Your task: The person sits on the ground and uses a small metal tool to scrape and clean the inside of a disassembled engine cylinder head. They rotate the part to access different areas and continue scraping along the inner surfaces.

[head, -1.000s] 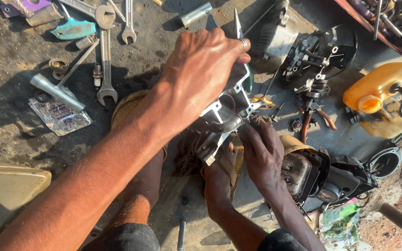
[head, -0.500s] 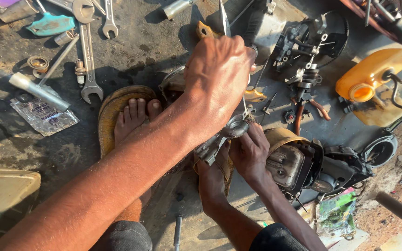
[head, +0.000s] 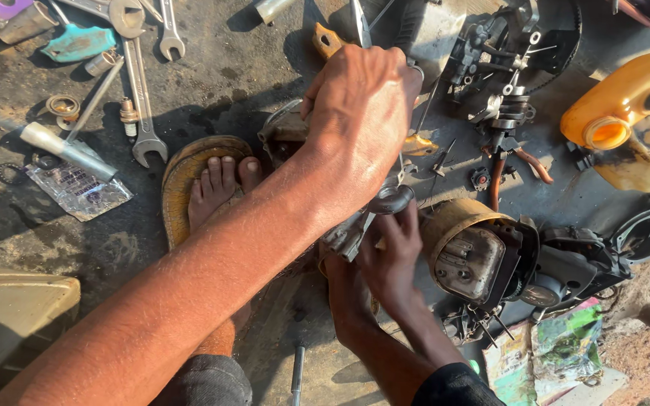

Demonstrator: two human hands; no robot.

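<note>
Head view, looking straight down at a grimy workshop floor.

Left hand [head: 362,113] curled, knuckles up, over a small metal engine part [head: 355,229], clenched on its upper end; exact grip hidden beneath the palm. Right hand [head: 389,259] lower down, fingers wrapped round the same part from beneath, thumb by a round grey fitting [head: 391,199] at its tip. Part thus held between both hands, above the floor, just right of a bare foot [head: 216,188] resting on a worn tan sandal [head: 182,177].

Just right of the hands: a dirty engine block [head: 483,259] with a tan housing, lying on its side, joined to black casings [head: 581,263]. Above that, a black mechanical assembly [head: 505,53] with a reddish hose [head: 524,162] curling down. Far right: an orange fuel tank [head: 626,105] with an open round neck.

Upper left: several wrenches [head: 141,90] laid near one another, a teal object [head: 80,43], a small ring [head: 62,105], a grey tube [head: 58,146] and a clear plastic packet [head: 77,189] just below it. Behind the left hand: a wooden handle [head: 326,39], its tool end not made out. Bottom right: crumpled green printed wrapping [head: 566,349]. Bottom left corner: a pale tan container edge [head: 16,308].
</note>
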